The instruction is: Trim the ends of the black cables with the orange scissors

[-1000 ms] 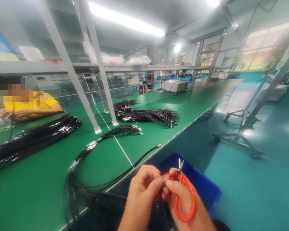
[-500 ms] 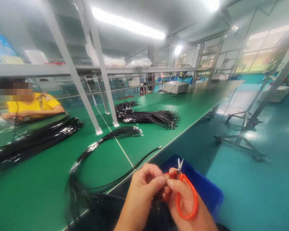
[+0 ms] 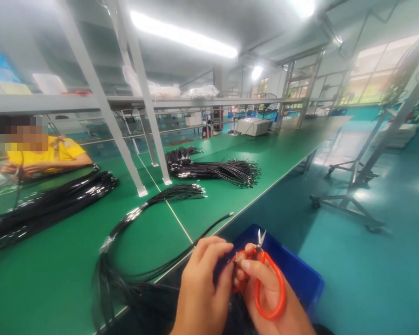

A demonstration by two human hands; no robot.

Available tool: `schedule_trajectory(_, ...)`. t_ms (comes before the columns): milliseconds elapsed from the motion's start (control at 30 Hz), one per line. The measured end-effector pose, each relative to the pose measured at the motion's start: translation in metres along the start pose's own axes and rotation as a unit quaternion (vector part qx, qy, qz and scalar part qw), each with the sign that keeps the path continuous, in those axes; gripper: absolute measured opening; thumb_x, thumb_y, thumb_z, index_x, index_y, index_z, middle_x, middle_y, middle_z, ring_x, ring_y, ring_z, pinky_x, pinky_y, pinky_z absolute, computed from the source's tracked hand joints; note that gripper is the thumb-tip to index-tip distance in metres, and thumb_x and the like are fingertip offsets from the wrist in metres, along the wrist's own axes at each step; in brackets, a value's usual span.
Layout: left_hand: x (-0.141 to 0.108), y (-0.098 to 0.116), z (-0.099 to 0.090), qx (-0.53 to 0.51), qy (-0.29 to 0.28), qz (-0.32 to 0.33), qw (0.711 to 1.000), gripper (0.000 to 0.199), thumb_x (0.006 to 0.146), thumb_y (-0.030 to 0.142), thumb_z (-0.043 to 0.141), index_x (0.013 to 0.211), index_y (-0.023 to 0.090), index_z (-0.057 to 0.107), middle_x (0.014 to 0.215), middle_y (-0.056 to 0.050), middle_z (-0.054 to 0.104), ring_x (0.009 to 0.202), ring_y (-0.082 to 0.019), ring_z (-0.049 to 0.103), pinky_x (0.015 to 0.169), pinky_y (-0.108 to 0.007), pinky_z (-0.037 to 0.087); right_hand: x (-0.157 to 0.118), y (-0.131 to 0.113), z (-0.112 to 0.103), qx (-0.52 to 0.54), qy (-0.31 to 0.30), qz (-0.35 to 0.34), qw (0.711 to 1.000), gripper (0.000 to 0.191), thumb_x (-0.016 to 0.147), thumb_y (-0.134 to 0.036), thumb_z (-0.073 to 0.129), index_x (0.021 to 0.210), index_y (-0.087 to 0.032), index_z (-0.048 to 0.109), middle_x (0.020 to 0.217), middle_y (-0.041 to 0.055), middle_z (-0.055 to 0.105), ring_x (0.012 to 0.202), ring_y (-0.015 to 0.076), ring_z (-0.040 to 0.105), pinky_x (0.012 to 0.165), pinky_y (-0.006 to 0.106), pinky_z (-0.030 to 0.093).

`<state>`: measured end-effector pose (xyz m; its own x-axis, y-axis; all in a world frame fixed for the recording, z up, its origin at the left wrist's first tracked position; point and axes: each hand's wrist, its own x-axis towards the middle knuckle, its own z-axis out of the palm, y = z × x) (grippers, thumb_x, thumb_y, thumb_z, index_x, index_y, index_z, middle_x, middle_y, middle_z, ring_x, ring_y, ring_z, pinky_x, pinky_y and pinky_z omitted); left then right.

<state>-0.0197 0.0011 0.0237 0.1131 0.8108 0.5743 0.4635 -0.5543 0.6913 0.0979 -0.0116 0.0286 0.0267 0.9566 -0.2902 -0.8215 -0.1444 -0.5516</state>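
My right hand (image 3: 261,279) is wrapped round a pair of orange-handled scissors (image 3: 281,295), whose small blades stand parted and point up. Between its thumb and forefinger there is also a tiny end piece, probably of a black cable, too small to make out well. Just left of it, my left hand (image 3: 206,279) has its thumb and fingers apart, with the tips close to that small piece. A bundle of black cables (image 3: 164,190) with silvery ends curves over the green table (image 3: 66,274) and runs down toward my lap, where dark cables are partly hidden by my hands.
Below my hands is a blue bin (image 3: 300,274). More black cable bundles (image 3: 223,171) lie on the table, with another large bundle (image 3: 56,204) at left. Grey shelf posts (image 3: 150,102) rise from the tabletop. A person in a yellow top (image 3: 64,151) sits across.
My left thumb and fingers have come apart from their pinch at the small piece, and the left hand has shifted slightly left. The right hand and scissors have stayed nearly still.
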Motion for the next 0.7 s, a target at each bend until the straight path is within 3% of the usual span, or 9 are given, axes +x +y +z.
schedule_trajectory(100, -0.003, -0.001, -0.002, 0.118, 0.006, 0.079, 0.99, 0.019, 0.083, 0.01, 0.053, 0.085, 0.023, 0.067, 0.097, -0.006, 0.064, 0.082, -0.018, 0.063, 0.07, -0.026, 0.051, 0.001, -0.001, -0.001, 0.006, -0.002, 0.003, 1.0, 0.021, 0.049, -0.015, 0.081, 0.066, -0.019, 0.068, 0.059, -0.0013, 0.064, 0.054, 0.0117, 0.056, 0.054, 0.022, 0.05)
schedule_trajectory(200, -0.005, -0.006, -0.005, 0.156, 0.036, 0.059, 0.985, 0.018, 0.084, 0.011, 0.052, 0.082, 0.023, 0.065, 0.094, -0.006, 0.065, 0.084, -0.02, 0.063, 0.073, -0.03, 0.05, 0.003, 0.0, -0.002, 0.005, -0.001, 0.0, 1.0, 0.021, 0.051, -0.015, 0.08, 0.067, -0.02, 0.068, 0.06, -0.0015, 0.064, 0.054, 0.0116, 0.055, 0.053, 0.022, 0.049)
schedule_trajectory(300, -0.005, -0.008, -0.006, 0.069, -0.018, -0.021, 0.997, 0.021, 0.082, 0.013, 0.054, 0.097, 0.023, 0.064, 0.094, -0.006, 0.066, 0.083, -0.021, 0.063, 0.073, -0.03, 0.051, 0.003, 0.0, -0.001, -0.004, -0.004, -0.007, 1.0, 0.019, 0.052, -0.017, 0.079, 0.067, -0.02, 0.068, 0.059, -0.0017, 0.063, 0.054, 0.0116, 0.054, 0.053, 0.022, 0.048)
schedule_trajectory(400, -0.005, -0.006, -0.002, -0.094, -0.121, -0.125, 0.98, 0.014, 0.082, 0.016, 0.054, 0.091, 0.021, 0.064, 0.079, -0.003, 0.069, 0.069, -0.018, 0.063, 0.065, -0.026, 0.05, 0.002, 0.001, -0.001, -0.023, -0.011, -0.013, 1.0, 0.017, 0.054, -0.02, 0.077, 0.067, -0.019, 0.066, 0.059, -0.0014, 0.061, 0.055, 0.0116, 0.054, 0.056, 0.022, 0.049)
schedule_trajectory(467, -0.004, -0.006, 0.002, -0.184, -0.135, -0.179, 0.957, 0.01, 0.083, 0.019, 0.054, 0.079, 0.019, 0.063, 0.069, -0.001, 0.068, 0.064, -0.016, 0.062, 0.063, -0.024, 0.049, 0.001, 0.002, -0.002, -0.047, -0.02, -0.024, 0.998, 0.016, 0.057, -0.022, 0.075, 0.068, -0.018, 0.065, 0.058, -0.0018, 0.06, 0.055, 0.0113, 0.053, 0.057, 0.022, 0.048)
schedule_trajectory(533, -0.005, -0.007, 0.003, -0.233, -0.118, -0.215, 0.941, 0.01, 0.082, 0.022, 0.057, 0.074, 0.018, 0.062, 0.068, -0.001, 0.067, 0.064, -0.015, 0.06, 0.062, -0.022, 0.047, 0.002, 0.005, -0.004, -0.107, -0.014, -0.082, 0.991, 0.015, 0.061, -0.023, 0.074, 0.071, -0.02, 0.063, 0.061, -0.0026, 0.06, 0.055, 0.0107, 0.053, 0.056, 0.022, 0.048)
schedule_trajectory(600, -0.005, -0.009, 0.003, -0.255, -0.108, -0.24, 0.93, 0.01, 0.079, 0.025, 0.062, 0.073, 0.017, 0.063, 0.068, 0.0, 0.066, 0.063, -0.014, 0.057, 0.059, -0.021, 0.044, 0.003, 0.009, -0.008, -0.2, 0.013, -0.204, 0.958, 0.012, 0.067, -0.022, 0.07, 0.077, -0.022, 0.062, 0.07, -0.0026, 0.063, 0.058, 0.0108, 0.056, 0.058, 0.021, 0.048)
schedule_trajectory(700, -0.005, -0.011, 0.001, -0.276, -0.108, -0.263, 0.918, 0.012, 0.076, 0.027, 0.065, 0.072, 0.016, 0.064, 0.066, 0.001, 0.062, 0.059, -0.012, 0.052, 0.056, -0.019, 0.041, 0.007, 0.014, -0.014, -0.357, 0.02, -0.401, 0.844, 0.016, 0.074, -0.017, 0.064, 0.087, -0.026, 0.062, 0.083, -0.0021, 0.067, 0.066, 0.0113, 0.062, 0.064, 0.02, 0.05)
